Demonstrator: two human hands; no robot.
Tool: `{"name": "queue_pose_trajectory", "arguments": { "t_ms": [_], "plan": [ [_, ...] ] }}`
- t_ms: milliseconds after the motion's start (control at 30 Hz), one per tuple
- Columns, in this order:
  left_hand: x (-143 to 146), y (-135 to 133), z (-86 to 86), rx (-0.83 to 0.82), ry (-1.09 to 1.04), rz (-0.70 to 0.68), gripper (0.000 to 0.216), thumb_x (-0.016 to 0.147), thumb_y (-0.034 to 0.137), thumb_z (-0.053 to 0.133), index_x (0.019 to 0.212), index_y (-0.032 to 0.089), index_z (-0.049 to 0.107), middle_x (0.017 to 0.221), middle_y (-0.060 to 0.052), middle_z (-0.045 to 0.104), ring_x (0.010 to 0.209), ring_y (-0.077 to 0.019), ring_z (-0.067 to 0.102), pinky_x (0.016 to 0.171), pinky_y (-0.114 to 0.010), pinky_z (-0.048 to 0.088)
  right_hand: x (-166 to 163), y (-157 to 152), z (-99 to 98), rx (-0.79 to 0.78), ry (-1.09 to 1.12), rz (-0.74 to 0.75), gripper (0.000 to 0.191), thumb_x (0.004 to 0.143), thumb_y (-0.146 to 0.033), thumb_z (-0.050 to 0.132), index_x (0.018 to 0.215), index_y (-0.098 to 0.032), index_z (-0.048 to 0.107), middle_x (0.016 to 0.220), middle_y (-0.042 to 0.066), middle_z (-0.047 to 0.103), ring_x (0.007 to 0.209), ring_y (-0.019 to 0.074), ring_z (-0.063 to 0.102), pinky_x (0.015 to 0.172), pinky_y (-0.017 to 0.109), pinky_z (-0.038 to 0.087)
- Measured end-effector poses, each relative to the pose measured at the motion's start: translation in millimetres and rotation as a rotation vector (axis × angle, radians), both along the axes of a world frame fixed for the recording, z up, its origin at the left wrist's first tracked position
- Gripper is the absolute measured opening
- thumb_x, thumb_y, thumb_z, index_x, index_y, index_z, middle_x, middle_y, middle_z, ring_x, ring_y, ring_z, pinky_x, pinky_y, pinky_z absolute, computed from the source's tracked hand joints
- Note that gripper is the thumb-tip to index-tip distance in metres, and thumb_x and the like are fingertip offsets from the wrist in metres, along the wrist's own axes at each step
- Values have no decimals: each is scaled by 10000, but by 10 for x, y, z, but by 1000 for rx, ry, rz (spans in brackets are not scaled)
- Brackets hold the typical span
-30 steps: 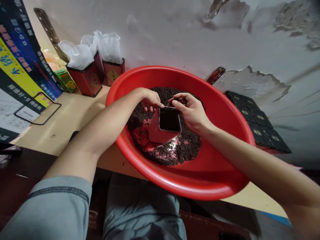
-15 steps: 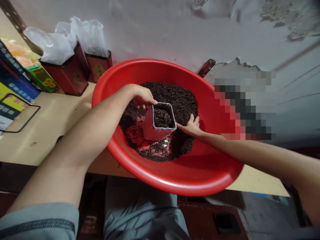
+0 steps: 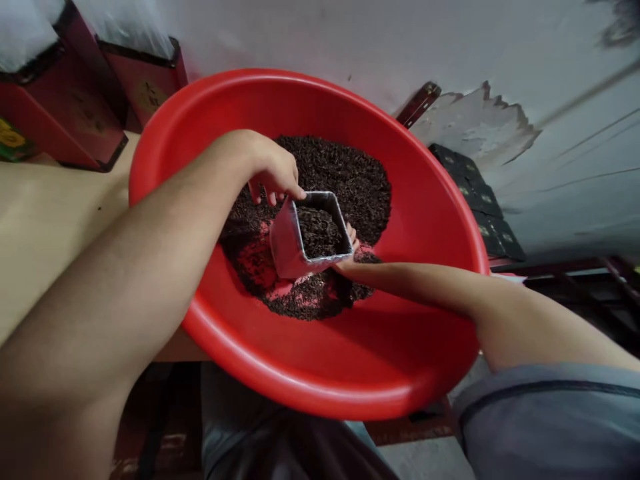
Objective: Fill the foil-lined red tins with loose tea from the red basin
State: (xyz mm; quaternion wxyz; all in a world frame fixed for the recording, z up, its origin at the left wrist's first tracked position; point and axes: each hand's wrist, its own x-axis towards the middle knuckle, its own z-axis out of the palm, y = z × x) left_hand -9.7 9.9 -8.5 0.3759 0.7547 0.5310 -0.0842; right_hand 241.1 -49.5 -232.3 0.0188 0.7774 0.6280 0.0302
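A square tea tin [image 3: 289, 243], its rim edged with clear plastic, stands slightly tilted in a big red plastic basin [image 3: 425, 200]. Dark, dry tea leaves fill it to below the rim. My left hand [image 3: 276, 172] grips its far left corner, thumb on the rim and fingers hanging outside. Against the right wall lies my right hand [image 3: 351, 248], its fingers curled behind the tin and partly hidden. Loose tea leaves [image 3: 345, 175] heap up behind the tin and scatter thinly over the basin floor in front.
Red tins [image 3: 145, 80] with plastic bags poking out stand at the left on a pale wooden table [image 3: 60, 200]. Beyond the basin's right rim are stacked black boxes [image 3: 480, 193]. A peeling wall [image 3: 310, 40] rises behind, with a dark red strip [image 3: 419, 105] against it.
My right hand has moved in from spread fingers beside the tin to its right wall. The tin now leans a little more toward me. The view has shifted closer and to the right.
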Motion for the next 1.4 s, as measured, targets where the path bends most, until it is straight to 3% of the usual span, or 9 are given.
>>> {"name": "queue_pose_trajectory", "arguments": {
  "t_ms": [200, 467, 567, 733, 867, 967, 1100, 1267, 1400],
  "plan": [
    [27, -2, -47, -28, -23, 37, 296, 943, 421, 702, 1083, 185, 814, 918, -70, 745, 1092, -287, 681, 980, -362, 506, -147, 273, 39, 108, 114, -140, 599, 1072, -198, 271, 1625, -284, 484, 1576, 231, 486, 1384, 366, 562, 1101, 513, 467],
    [-111, 136, -124, 114, 12, -54, 364, 861, 531, 709, 1049, 248, 841, 935, -61, 765, 1184, -331, 698, 963, -378, 530, 261, 372, 465, 25, 146, 213, 665, 925, -394, 688, 1561, -257, 549, 1488, 208, 525, 1194, 349, 665, 1018, 440, 532],
    [-136, 110, -79, 89, 16, -22, 410, 858, 551, 709, 1108, 251, 833, 949, -69, 780, 1126, -312, 735, 926, -365, 551, 358, 444, 589, -24, 114, 301, 669, 884, -388, 735, 1523, -244, 596, 1471, 203, 564, 1062, 329, 724, 996, 444, 548],
    [-121, 26, -10, 54, 10, 4, 454, 884, 574, 691, 1162, 237, 815, 999, -92, 803, 1060, -294, 763, 864, -341, 575, 334, 592, 784, 2, 162, 341, 624, 871, -355, 755, 1463, -192, 649, 1388, 210, 663, 1189, 378, 703, 1062, 487, 547],
    [-95, 11, -1, 98, -15, 69, 609, 952, 710, 566, 1255, 235, 795, 1018, -115, 813, 1063, -298, 770, 842, -328, 569, 246, 802, 1050, 224, 478, 383, 463, 851, -316, 762, 1290, -183, 701, 1247, 148, 743, 1180, 312, 702, 1111, 476, 543],
    [-82, 27, -6, 105, -68, 144, 750, 1013, 767, 385, 1366, 212, 746, 1059, -133, 819, 1061, -300, 776, 838, -326, 559, 81, 851, 1292, 397, 919, 415, 421, 832, -415, 787, 1184, -219, 665, 999, 62, 735, 931, 239, 719, 925, 448, 624],
    [-95, 44, -6, 146, -105, 167, 920, 996, 857, 235, 1438, 203, 707, 1099, -149, 823, 1114, -330, 767, 878, -347, 551, -278, 537, 1569, 399, 1437, 486, 525, 803, -606, 809, 1142, -263, 601, 847, -14, 644, 729, 173, 651, 688, 372, 624],
    [-129, 50, -9, 124, -102, 178, 877, 1031, 785, 203, 1492, 197, 662, 1161, -152, 824, 1155, -333, 760, 924, -358, 552, -622, 31, 1717, 295, 1628, 543, 612, 694, -646, 898, 1050, -266, 576, 883, -26, 619, 802, 160, 621, 724, 325, 593],
    [-165, 98, -35, 145, -102, 142, 827, 1047, 740, 216, 1470, 201, 678, 1054, -135, 839, 1102, -312, 781, 926, -355, 555, -667, -42, 1709, 233, 1637, 592, 607, 657, -619, 929, 998, -254, 584, 882, -41, 612, 848, 149, 595, 799, 306, 549]
  ]
}}
